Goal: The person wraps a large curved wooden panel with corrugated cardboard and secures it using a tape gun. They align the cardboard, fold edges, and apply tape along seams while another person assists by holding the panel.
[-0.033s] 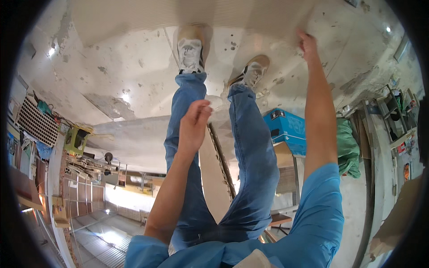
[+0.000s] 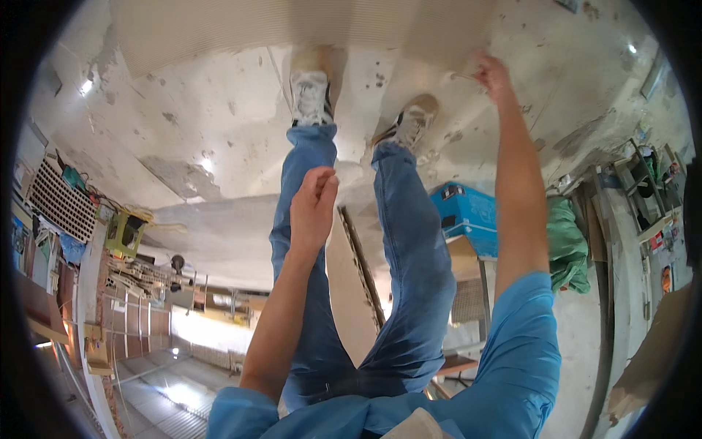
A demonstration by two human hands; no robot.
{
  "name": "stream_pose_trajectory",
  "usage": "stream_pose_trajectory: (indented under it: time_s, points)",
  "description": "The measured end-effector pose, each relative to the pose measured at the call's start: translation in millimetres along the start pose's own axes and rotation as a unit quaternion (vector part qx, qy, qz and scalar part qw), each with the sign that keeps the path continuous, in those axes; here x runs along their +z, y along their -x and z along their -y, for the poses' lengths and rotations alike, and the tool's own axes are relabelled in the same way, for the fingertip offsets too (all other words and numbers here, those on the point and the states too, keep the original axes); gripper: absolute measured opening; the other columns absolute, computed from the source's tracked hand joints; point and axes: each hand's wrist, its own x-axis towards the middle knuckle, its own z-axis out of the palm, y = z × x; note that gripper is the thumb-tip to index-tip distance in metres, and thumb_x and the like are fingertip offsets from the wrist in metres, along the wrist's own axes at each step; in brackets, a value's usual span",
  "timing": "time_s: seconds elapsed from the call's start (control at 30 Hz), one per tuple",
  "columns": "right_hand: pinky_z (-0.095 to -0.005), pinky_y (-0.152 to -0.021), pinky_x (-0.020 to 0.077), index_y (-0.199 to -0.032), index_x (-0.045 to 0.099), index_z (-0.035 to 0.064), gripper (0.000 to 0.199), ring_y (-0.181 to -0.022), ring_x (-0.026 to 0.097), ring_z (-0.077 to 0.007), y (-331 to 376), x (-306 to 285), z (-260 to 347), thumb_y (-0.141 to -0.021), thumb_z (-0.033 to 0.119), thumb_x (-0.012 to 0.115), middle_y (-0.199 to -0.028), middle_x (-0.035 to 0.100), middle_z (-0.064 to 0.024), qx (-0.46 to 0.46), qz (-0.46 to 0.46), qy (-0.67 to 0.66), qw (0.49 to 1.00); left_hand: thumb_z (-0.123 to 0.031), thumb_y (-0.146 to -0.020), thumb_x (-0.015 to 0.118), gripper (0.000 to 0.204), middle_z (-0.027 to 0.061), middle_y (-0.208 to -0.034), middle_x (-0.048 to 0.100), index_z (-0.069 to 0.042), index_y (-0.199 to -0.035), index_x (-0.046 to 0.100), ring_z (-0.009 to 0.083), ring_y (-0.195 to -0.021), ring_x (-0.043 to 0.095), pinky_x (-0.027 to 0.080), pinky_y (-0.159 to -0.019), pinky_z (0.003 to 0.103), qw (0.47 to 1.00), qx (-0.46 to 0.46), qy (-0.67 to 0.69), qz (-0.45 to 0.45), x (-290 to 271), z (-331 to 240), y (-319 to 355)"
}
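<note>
I stand on a stained concrete floor (image 2: 219,132), with my legs in blue jeans and pale shoes (image 2: 311,95) below me. My right hand (image 2: 491,75) is stretched far forward and pinches the corner of a large pale ribbed sheet (image 2: 292,25) that lies across the floor ahead of my feet. My left hand (image 2: 314,201) hangs in front of my left thigh with its fingers curled together and nothing visible in it. Both sleeves are light blue.
A blue box (image 2: 468,212) and a green cloth (image 2: 567,245) sit at my right. A long pale board (image 2: 355,285) lies between my legs. A yellow-green box (image 2: 124,234) and a white grille (image 2: 62,197) are at the left; cluttered shelves (image 2: 647,183) stand far right.
</note>
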Motion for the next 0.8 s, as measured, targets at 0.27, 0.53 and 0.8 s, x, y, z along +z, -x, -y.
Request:
stream_pose_trajectory:
  time_s: [0.27,0.53,0.8]
  points:
    - [-0.0306,-0.06,0.0521,-0.093,0.065,0.0029,0.016,-0.067,0.06,-0.0149,182,107,152,-0.092,0.019,0.061,-0.082,0.063,-0.0029,-0.19,0.051,-0.221,0.955,-0.042,-0.099,0.055,0.036,0.0074,-0.106,0.068,-0.01,-0.114,0.063,0.02,-0.1,0.065,0.048,-0.089,0.034,0.963,-0.148,0.219,0.054,13,-6,2]
    - [-0.0418,-0.067,0.0519,-0.101,0.068,0.0007,0.031,-0.072,0.067,-0.0293,493,80,323,-0.083,0.025,0.062,-0.083,0.07,-0.0208,-0.384,0.154,0.084,0.906,-0.073,-0.085,0.055,0.095,0.0159,-0.143,0.047,0.004,-0.139,0.04,0.0322,-0.127,0.049,0.039,-0.111,0.045,0.73,0.03,0.682,0.03,-111,-183,71]
    - [-0.0396,-0.07,0.0501,-0.1,0.066,-0.0012,0.03,-0.074,0.064,-0.0269,733,0,425,-0.086,0.024,0.058,-0.083,0.069,-0.0181,-0.496,0.143,0.042,0.856,-0.035,-0.097,0.055,0.047,0.0121,-0.128,0.062,-0.003,-0.131,0.055,0.0268,-0.12,0.058,0.05,-0.098,0.042,0.85,0.234,0.468,0.056,-254,-281,197]
